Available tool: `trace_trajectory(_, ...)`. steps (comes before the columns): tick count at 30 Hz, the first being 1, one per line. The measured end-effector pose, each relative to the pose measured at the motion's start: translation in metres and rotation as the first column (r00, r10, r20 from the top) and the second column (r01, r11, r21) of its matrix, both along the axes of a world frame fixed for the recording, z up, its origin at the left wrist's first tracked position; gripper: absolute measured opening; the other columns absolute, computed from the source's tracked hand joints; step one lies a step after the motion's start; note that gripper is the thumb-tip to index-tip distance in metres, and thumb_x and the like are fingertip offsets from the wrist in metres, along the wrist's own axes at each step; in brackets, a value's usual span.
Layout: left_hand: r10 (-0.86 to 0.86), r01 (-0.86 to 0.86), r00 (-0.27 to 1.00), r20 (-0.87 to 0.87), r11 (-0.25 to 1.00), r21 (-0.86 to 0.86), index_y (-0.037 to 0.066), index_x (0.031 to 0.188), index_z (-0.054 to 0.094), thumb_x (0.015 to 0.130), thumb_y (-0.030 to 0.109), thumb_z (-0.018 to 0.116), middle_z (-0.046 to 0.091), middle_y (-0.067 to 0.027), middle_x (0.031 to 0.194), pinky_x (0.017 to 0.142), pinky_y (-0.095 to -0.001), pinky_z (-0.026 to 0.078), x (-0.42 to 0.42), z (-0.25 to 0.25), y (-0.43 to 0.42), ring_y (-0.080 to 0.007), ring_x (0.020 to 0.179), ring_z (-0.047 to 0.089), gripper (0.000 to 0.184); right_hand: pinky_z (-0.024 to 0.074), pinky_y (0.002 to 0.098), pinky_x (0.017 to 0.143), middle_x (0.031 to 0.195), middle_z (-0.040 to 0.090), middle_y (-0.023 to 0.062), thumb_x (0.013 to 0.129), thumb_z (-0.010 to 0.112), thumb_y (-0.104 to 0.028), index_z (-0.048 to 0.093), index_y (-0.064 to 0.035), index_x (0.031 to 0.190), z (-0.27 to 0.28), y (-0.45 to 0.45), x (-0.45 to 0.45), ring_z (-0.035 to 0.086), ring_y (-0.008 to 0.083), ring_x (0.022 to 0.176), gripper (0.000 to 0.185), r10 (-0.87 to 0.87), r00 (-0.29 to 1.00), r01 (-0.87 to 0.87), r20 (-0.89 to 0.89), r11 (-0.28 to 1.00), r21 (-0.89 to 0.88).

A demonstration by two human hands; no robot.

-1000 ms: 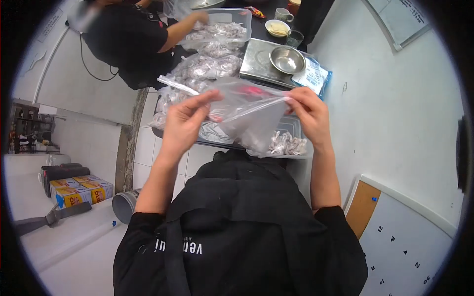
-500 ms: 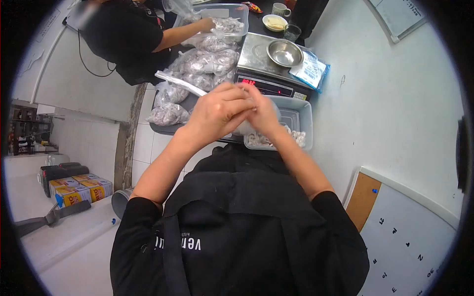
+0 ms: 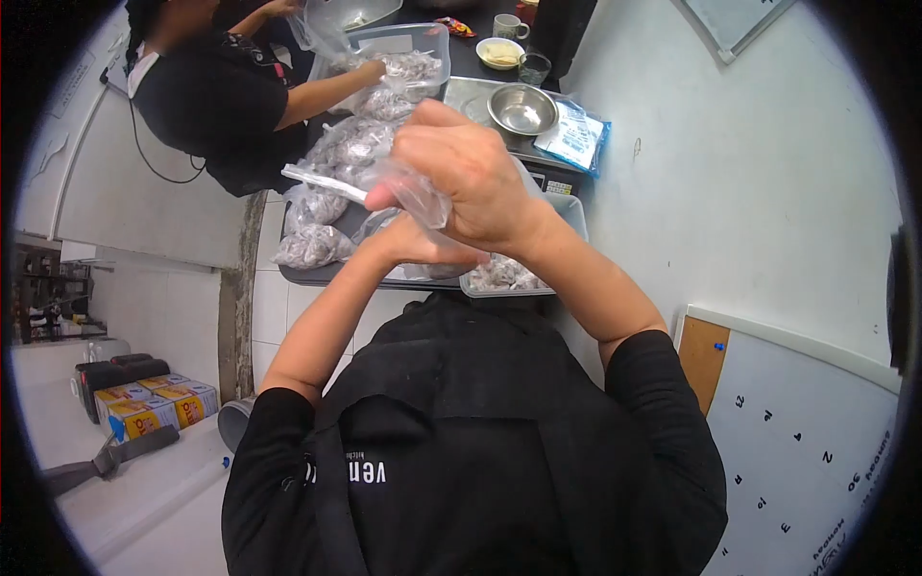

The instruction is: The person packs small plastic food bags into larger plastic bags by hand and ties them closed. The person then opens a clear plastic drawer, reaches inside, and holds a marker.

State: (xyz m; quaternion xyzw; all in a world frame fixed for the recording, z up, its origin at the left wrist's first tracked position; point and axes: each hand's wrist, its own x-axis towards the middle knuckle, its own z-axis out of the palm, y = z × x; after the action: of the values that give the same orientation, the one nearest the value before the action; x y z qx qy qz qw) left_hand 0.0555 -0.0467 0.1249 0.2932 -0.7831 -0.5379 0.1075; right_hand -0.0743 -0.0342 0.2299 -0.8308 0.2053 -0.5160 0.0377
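Observation:
My right hand [image 3: 461, 173] is closed in a fist around the gathered top of a clear plastic bag [image 3: 420, 195], whose loose film hangs past the thumb. Just below it, my left hand [image 3: 427, 240] curls round the same bag lower down, its fingers partly hidden by the right hand. A thin white strip [image 3: 325, 182] sticks out leftward by my right thumb; whether it is held I cannot tell. Under my hands stands a plastic tub [image 3: 579, 219] with pale, whitish pieces [image 3: 504, 274] in it.
Several filled clear bags [image 3: 312, 248] lie on the dark table at left. A scale [image 3: 466, 96] carries a metal bowl [image 3: 523, 108]; a blue-white packet [image 3: 579, 139] is beside it. Across the table, a co-worker's hand [image 3: 370, 74] reaches into another tub [image 3: 437, 43]. A wall runs along the right.
My hands were pressed together above the table. My right hand has turned over into a fist on the bag's top, and my left hand has dropped beneath it. The view has shifted slightly.

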Motion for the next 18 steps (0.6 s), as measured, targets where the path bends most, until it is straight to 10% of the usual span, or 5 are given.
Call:
trace_trajectory(2,0.131,-0.175,0.923,-0.362,0.98,-0.092,-0.001,0.106,0.057,0.072,0.036,0.075,0.062,-0.0121,0.102,0.082,-0.0361,0.045,-0.008,-0.021,0.0,-0.022,0.096,0.058,0.054,0.0445,0.0347,0.061,0.072,0.053,0.0098,0.068,0.069,-0.017,0.055,-0.0038,0.076,0.005,-0.005,0.0,0.052,0.0286,0.067,0.021,-0.025,1.0,0.024,-0.009,0.999,-0.04)
trace_trajectory(10,0.014,-0.009,0.956,-0.291,1.0,0.019,0.001,0.106,0.057,0.073,0.031,0.077,0.061,-0.0107,0.099,0.084,-0.0352,0.044,0.005,-0.037,0.017,-0.0196,0.095,0.055,0.049,0.0446,0.0324,0.06,0.073,0.051,0.0109,0.081,0.065,-0.015,0.057,-0.0002,0.081,-0.009,-0.003,-0.016,0.056,0.0264,0.069,0.017,-0.012,1.0,0.015,-0.021,0.99,0.143)
trace_trajectory(18,-0.152,0.217,0.939,-0.31,0.958,0.188,-0.001,0.114,0.056,0.07,0.033,0.079,0.059,-0.0101,0.108,0.089,-0.0353,0.042,-0.028,-0.011,0.042,-0.0203,0.105,0.053,0.06,0.0423,0.0301,0.05,0.059,0.055,0.0108,0.091,0.054,-0.034,0.063,-0.0022,0.076,-0.019,0.014,-0.012,0.054,0.0239,0.051,0.036,-0.03,0.898,-0.164,0.438,0.902,0.398)
